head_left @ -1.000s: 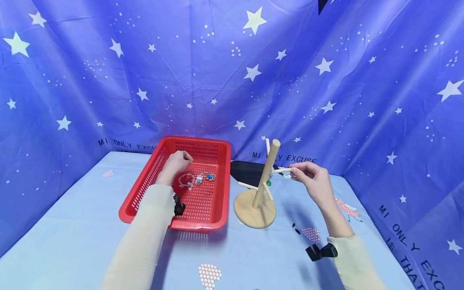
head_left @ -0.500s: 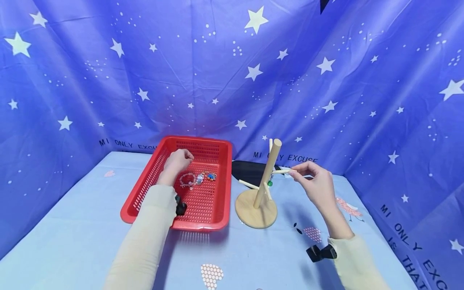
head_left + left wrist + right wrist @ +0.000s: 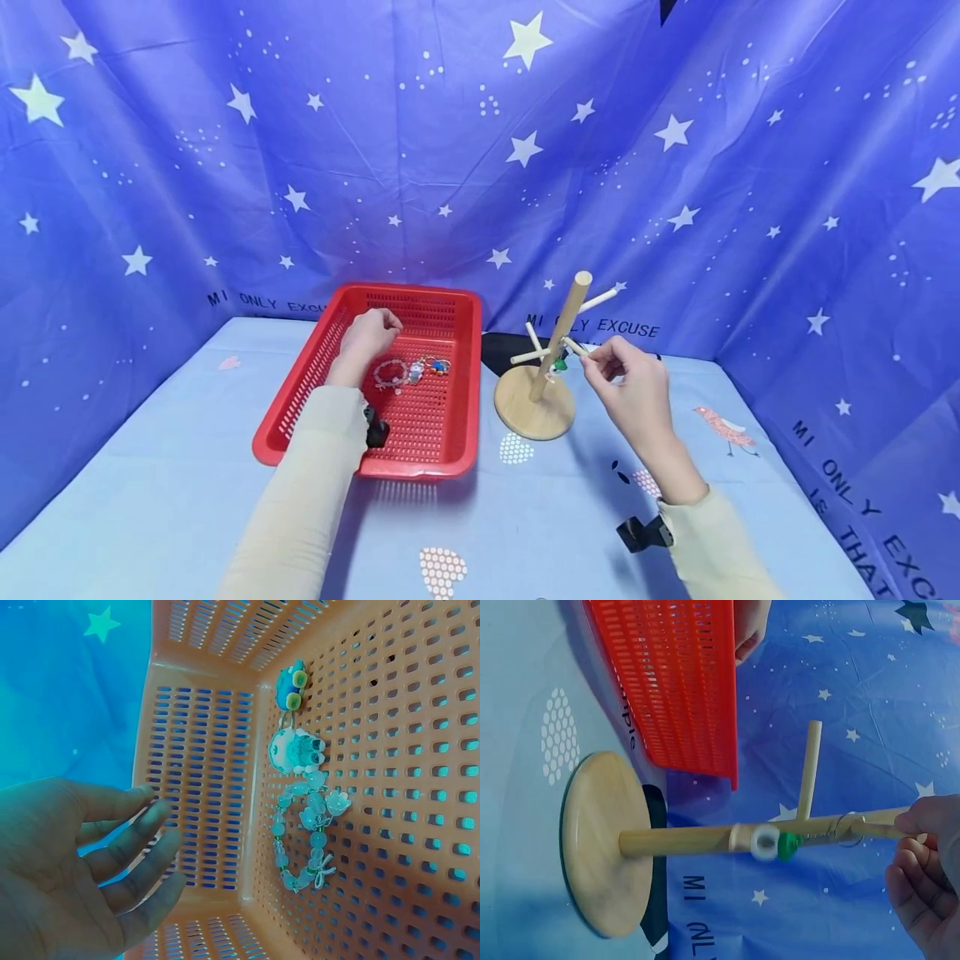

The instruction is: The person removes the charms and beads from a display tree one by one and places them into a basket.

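My right hand (image 3: 636,387) pinches the end of a short peg (image 3: 881,831) on a wooden peg stand (image 3: 534,417) with a round base. From that peg hangs a keychain by its metal ring, with a green and white charm (image 3: 788,845). Over the red basket (image 3: 468,463), my left hand (image 3: 82,855) hovers with loosely bent fingers and holds nothing. On the basket floor lie a pale beaded bracelet (image 3: 318,840), a white figure charm (image 3: 292,750) and a blue charm with yellow parts (image 3: 291,686), lined up close together.
A light blue cloth (image 3: 480,533) with printed hearts and a bird covers the table. Behind it hangs a blue star-patterned curtain (image 3: 337,142). The basket stands left of the peg stand, a small gap between them.
The peg stand has turned, so its pegs point other ways, and its base has shifted away, uncovering a printed heart. My right hand has moved left with the peg. The left hand stays put.
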Demonstrator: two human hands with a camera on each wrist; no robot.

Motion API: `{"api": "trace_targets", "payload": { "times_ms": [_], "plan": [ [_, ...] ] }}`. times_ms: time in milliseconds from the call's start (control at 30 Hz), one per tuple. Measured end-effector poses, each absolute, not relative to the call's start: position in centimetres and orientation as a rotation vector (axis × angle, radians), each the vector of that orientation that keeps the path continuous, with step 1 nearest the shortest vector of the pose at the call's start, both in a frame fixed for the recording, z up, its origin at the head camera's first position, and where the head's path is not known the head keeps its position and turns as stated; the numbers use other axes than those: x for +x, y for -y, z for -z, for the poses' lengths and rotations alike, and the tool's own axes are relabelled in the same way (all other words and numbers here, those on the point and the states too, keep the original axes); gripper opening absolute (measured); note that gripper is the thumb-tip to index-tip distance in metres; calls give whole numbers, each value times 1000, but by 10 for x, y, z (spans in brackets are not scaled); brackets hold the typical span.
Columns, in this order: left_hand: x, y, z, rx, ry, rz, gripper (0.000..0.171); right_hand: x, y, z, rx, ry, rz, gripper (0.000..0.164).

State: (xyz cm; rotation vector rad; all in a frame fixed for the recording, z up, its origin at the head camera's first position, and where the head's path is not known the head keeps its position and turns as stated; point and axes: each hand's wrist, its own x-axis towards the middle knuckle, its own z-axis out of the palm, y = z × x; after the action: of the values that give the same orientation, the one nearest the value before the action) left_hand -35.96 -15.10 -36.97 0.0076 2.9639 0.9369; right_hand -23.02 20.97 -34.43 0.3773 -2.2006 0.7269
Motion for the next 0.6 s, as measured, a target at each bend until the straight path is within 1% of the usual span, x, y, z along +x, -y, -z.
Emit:
{"api": "trace_targets", "payload": {
  "times_ms": [200,367,467,600],
  "plan": [
    [-359,144,369,24,-2961,-936,27,-224,-211,345,380,2218,-736,13],
    [-358,140,368,89,-2963,-1082,25,-225,-217,337,362,2242,-823,11],
    [-358,139,365,172,-2977,-1248,23,-235,-225,325,314,2243,-912,16],
    [-356,132,353,295,-2938,-1433,22,-257,-237,310,229,2249,-988,24]
  ]
}}
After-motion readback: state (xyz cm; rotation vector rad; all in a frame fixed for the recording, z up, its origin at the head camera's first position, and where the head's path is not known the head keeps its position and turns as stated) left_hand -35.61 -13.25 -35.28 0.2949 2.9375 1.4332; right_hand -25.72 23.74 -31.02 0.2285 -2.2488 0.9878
